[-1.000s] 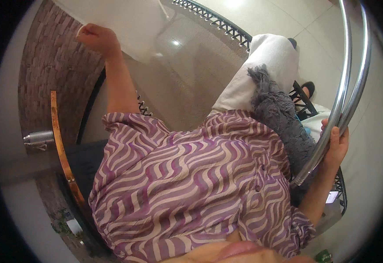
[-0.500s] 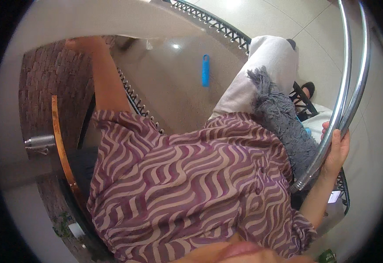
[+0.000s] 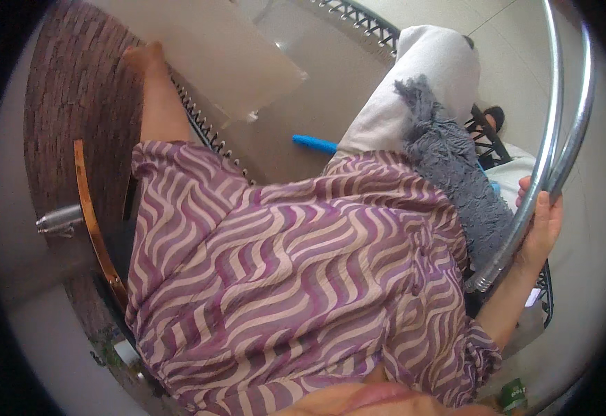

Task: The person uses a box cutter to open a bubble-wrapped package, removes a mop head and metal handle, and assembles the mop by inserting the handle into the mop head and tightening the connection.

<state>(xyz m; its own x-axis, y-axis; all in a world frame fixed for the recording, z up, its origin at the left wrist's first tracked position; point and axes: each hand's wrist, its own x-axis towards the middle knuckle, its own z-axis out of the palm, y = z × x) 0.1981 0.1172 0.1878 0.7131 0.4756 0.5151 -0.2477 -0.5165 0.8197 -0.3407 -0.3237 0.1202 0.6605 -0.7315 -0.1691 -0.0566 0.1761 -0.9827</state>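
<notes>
Gripping a chrome pole [image 3: 549, 145], right hand [image 3: 540, 232] beside grey mop [image 3: 455, 173]

Tile floor [image 3: 331, 104] w/ blue stick [image 3: 313, 143] on it.

The single head-worn fisheye view looks steeply down the wearer's own front, so close that the purple wavy-striped shirt [image 3: 296, 277] fills the middle, with the chrome rail [image 3: 546, 159] bending along the rim to its right and tiled floor [image 3: 303, 104] far above it.
</notes>
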